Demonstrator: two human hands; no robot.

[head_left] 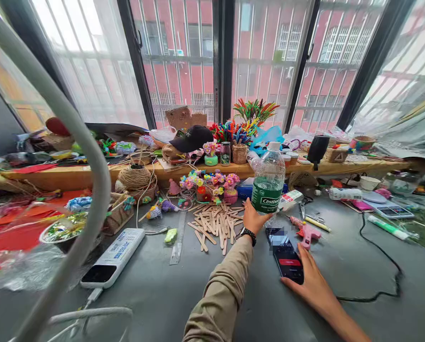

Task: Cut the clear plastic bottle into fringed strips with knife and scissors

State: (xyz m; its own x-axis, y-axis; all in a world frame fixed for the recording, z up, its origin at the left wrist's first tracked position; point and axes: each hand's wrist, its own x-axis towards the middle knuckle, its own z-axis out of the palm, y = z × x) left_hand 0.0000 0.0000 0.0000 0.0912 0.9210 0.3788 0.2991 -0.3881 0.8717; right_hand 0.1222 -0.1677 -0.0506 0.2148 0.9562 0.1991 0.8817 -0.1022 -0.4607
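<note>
My left hand (255,217), in a rolled khaki sleeve with a dark beaded bracelet at the wrist, grips the lower part of a large clear water bottle (268,183). The bottle stands upright, with a white cap and a green label. Lower right, my right hand (310,278) curves around the lower right corner of a black smartphone (285,256), fingers along its side and thumb at its bottom end. Its lit screen shows a red button. A pink glue gun (309,233) lies just beyond the right fingertips. Loose wooden craft sticks (219,223) are heaped left of the bottle.
A white power bank (114,256) with a cable and a clear ruler (178,240) lie to the left. A pale curved stand (103,175) crosses the left foreground. Black cord (379,297) loops at right. Beaded flowers (215,183) and a crowded wooden ledge (184,170) stand behind.
</note>
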